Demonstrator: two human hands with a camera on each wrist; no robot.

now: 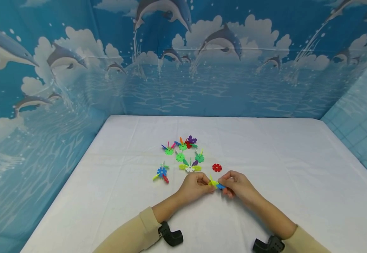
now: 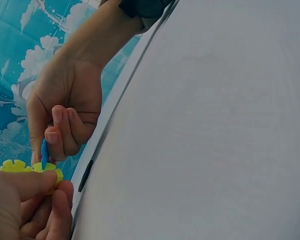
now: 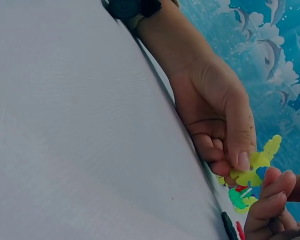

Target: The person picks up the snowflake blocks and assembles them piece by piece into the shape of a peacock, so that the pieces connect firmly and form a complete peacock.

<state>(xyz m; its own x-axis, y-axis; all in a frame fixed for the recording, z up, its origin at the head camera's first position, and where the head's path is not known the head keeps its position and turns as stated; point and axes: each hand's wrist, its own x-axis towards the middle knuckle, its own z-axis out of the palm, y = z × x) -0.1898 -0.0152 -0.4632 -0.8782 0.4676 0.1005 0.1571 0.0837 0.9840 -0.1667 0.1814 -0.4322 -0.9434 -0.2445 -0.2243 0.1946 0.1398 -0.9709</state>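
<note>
Joined yellow notched discs (image 1: pixel 214 183) are pinched between thumb and fingers of my left hand (image 1: pixel 196 188). My right hand (image 1: pixel 238 186) pinches a blue disc (image 1: pixel 220 186) that meets the yellow ones between both hands. The left wrist view shows the blue disc (image 2: pixel 44 154) edge-on against the yellow piece (image 2: pixel 15 166), the left hand (image 2: pixel 32 205) below and the right hand (image 2: pixel 65 110) above. From the right wrist, a yellow disc (image 3: pixel 270 147) sticks out at an angle beside the left hand (image 3: pixel 215 115); the right hand (image 3: pixel 272 205) is at lower right.
A loose red disc (image 1: pixel 216 167) lies just beyond my hands. Behind the left hand are joined clusters: a white-centred one (image 1: pixel 190 169), a blue-centred one (image 1: pixel 162 172) and several green-centred ones (image 1: pixel 169 151). The white-covered table (image 1: pixel 265 151) meets a dolphin-patterned curtain (image 1: pixel 202 95).
</note>
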